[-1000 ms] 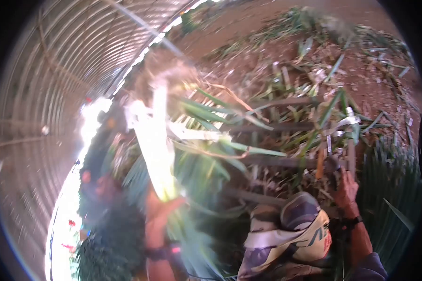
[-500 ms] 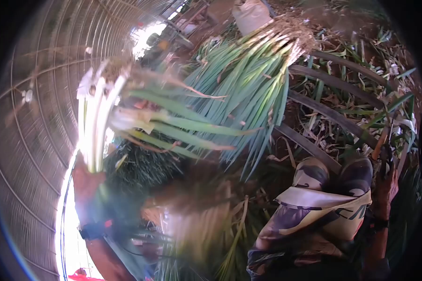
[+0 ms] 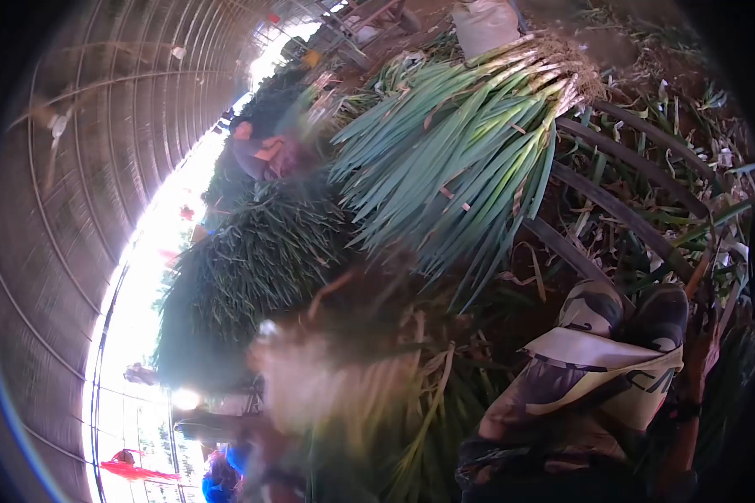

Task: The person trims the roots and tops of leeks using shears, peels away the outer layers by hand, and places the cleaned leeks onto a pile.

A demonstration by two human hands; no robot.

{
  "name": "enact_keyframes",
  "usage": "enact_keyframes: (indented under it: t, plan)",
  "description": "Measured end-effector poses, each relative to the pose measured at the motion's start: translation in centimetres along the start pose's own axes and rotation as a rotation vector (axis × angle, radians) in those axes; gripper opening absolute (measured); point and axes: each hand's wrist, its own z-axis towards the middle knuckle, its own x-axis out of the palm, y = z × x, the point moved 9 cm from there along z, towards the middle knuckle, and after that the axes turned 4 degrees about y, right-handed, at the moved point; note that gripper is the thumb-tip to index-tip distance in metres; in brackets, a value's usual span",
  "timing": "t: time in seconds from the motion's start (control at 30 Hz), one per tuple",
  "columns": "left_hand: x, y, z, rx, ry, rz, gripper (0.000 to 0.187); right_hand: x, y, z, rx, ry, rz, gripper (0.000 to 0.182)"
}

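Observation:
My right hand (image 3: 703,356) is at the right edge beside my knee, in shadow, its fingers closed around a thin dark tool with an orange-brown part (image 3: 698,277); the tool's exact kind does not show. My left hand is out of sight. In front of me a large bunch of green onions (image 3: 453,168) lies with roots to the upper right and green leaves fanned toward the lower left. Closer to my body, a pale smeared patch covers part of another pile of long-leaved onions (image 3: 428,419).
Dark curved strips (image 3: 621,210) cross the leaf-littered ground by my shoes (image 3: 591,306). A pale sack (image 3: 485,25) stands behind the bunch. Leafy green heaps (image 3: 256,243) line the left, with a blurred person (image 3: 264,155) beyond. A ribbed tunnel wall (image 3: 67,251) curves alongside.
My left hand, which held several white-stemmed onions up at the left, has left the view with them. The view has shifted, so the big bunch and my legs sit farther right.

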Motion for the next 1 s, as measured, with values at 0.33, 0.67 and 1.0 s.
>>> enact_keyframes:
  t: [0.33,0.67,1.0]
  plan:
    - [19.3,-1.4,-12.3,-0.206,0.108,-0.015,0.1,-2.9,3.5,-1.1,-0.022,-0.089,-0.018,0.043]
    - [15.1,-7.6,-7.4,-0.122,0.305,0.112,0.082,-3.0,4.6,-0.8,-0.121,-0.031,0.044,0.064]
    - [3.3,-43.8,3.5,0.542,0.08,-0.643,0.109,-3.4,4.3,-0.5,-0.047,0.041,-0.003,0.092]
